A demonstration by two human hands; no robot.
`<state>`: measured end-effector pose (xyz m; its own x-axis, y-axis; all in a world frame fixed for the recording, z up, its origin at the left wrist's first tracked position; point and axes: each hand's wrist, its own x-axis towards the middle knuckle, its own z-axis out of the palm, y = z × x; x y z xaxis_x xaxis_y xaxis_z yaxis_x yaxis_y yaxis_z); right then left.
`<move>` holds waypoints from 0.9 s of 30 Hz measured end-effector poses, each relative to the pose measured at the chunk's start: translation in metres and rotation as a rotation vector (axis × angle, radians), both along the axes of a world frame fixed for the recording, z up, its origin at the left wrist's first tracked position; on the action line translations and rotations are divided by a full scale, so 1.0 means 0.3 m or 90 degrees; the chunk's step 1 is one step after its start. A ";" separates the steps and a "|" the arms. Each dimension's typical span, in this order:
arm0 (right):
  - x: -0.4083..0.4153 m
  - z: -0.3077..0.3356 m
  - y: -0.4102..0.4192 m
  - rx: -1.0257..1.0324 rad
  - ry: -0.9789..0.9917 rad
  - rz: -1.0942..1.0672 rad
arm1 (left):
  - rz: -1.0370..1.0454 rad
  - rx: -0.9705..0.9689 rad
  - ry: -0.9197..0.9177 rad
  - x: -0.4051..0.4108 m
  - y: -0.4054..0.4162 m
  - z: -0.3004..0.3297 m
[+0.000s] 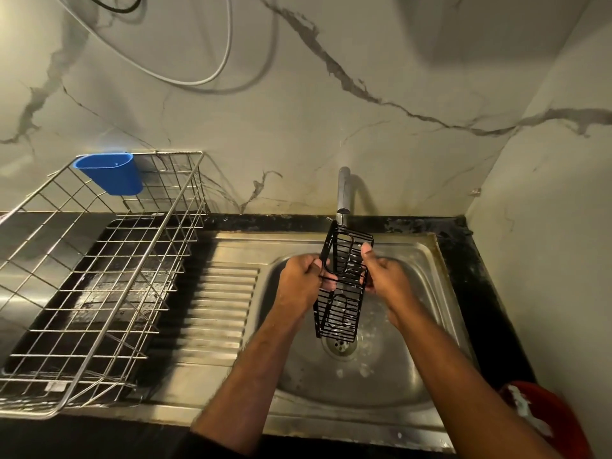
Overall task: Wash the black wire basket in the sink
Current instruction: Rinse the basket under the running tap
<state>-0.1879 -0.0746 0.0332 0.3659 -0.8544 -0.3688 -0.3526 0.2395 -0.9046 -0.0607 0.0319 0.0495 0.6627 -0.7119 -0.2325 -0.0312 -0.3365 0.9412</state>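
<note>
I hold the black wire basket (342, 283), long, narrow and wet, tilted on end over the sink (427, 260) bowl, its top just under the tap (343, 193). My left hand (301, 283) and right hand (385, 279) each grip a long side, with open bowl around its lower end above the drain (341, 347).
</note>
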 end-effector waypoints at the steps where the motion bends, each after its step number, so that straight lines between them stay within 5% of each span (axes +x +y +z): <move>1: 0.002 0.003 0.001 -0.003 0.003 -0.001 | 0.002 0.002 0.000 0.002 -0.001 -0.001; 27: 0.028 0.029 0.010 -0.022 -0.040 -0.002 | 0.045 -0.035 0.006 0.009 -0.005 0.009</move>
